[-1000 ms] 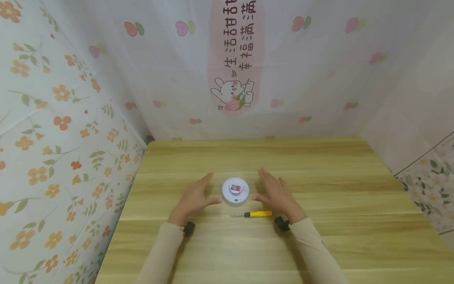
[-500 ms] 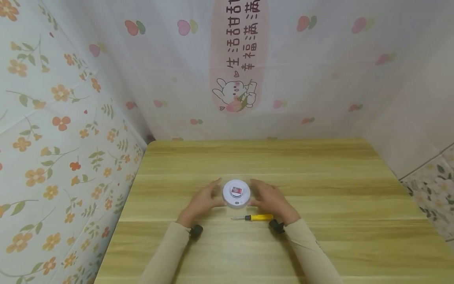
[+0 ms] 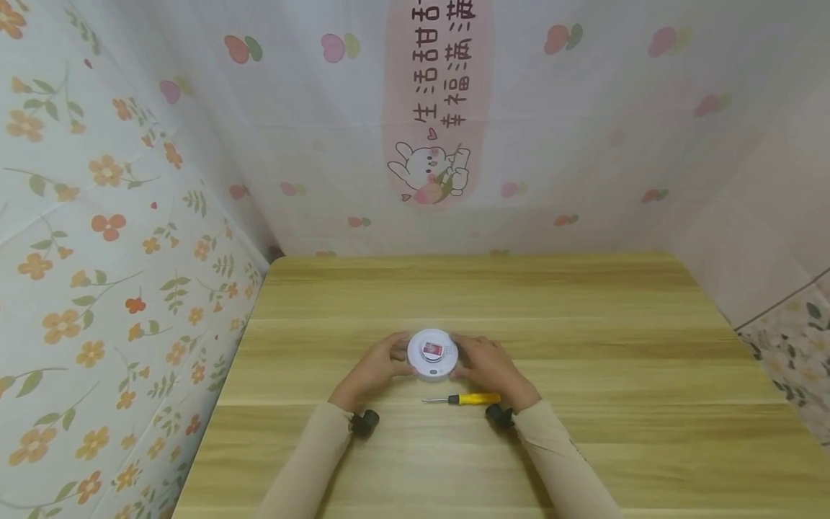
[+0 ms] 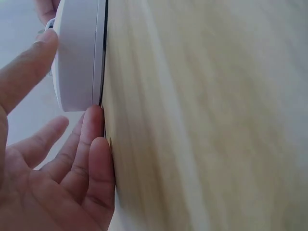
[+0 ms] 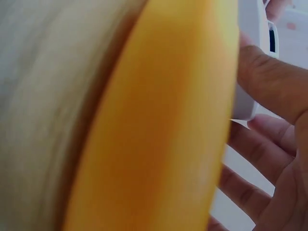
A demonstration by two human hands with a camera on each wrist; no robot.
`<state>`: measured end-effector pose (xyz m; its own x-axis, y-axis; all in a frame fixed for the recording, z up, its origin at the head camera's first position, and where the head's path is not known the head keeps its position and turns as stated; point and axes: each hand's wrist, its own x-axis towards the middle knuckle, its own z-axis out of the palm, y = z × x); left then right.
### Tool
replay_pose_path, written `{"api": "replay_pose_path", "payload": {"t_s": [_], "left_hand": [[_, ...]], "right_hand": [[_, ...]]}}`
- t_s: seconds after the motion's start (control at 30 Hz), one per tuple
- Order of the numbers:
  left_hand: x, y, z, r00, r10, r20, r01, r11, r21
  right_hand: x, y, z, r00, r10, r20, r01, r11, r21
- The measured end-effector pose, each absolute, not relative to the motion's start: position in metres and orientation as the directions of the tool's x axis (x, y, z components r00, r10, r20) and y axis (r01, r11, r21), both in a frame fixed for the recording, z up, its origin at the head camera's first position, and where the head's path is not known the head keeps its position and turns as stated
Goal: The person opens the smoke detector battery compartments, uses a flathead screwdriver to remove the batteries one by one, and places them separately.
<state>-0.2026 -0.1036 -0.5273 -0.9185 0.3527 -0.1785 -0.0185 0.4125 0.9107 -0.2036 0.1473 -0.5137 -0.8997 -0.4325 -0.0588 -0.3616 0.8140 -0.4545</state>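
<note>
head: white disc between both hands

A big yellow handle fills the middle. At four o'clock, the right hand has its thumb on a white thing at one.

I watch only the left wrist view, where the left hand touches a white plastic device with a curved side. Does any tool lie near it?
Observer: Yes, a screwdriver with a yellow-and-black handle lies on the person's side of the round white plastic device.
Operator: To which direction does it point?
Observer: Its thin metal shaft points toward the person's left.
Operator: And on top of the device, is there something?
Observer: A small red-and-white rectangular patch.
</note>
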Motion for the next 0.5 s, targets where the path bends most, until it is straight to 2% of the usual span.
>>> {"api": "replay_pose_path", "payload": {"t_s": [0.5], "left_hand": [[-0.2020,-0.0994,-0.5271,-0.922,0.329,-0.202,-0.037,0.448,0.894]], "right_hand": [[-0.2040,0.1464,-0.5173,-0.912,-0.408,-0.048,-0.333,0.803,-0.494]]}}
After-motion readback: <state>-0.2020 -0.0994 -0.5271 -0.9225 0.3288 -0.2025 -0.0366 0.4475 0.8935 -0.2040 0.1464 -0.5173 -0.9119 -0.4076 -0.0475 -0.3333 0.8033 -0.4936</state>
